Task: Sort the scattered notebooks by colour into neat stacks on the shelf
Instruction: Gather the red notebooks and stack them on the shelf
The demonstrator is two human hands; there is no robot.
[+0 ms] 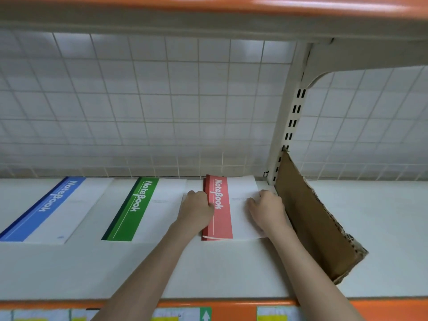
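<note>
The left hand (196,210) rests against the spine side of the red notebook stack (222,207), its fingers curled in against the left edge of the red band, pressing rather than lifting as far as can be seen. The right hand (266,210) lies on the white part of the top cover near the stack's right edge, fingers bent down onto the paper; whether the thumb hooks under the edge cannot be told. The stack thus sits directly between the two hands, both touching it, neither clearly nearer than the other.

The stack's long axis runs from the front of the shelf (208,269) toward the wire grid back panel (139,100), its far end close to the grid. Covers within it look slightly fanned at the near left corner, so the step in hand is judged to be squaring the pile: a squeeze from both sides, then perhaps a nudge along the long axis.

Outward to the left lies the green notebook stack (139,209), just beside the red one, its white edge near the left hand. Farther left, apart from it, lies the blue notebook stack (51,209). All three lie parallel. To the right, a cardboard divider (312,218) leans against the slotted upright post (291,117), just beside the right hand. Sorting appears nearly complete.
</note>
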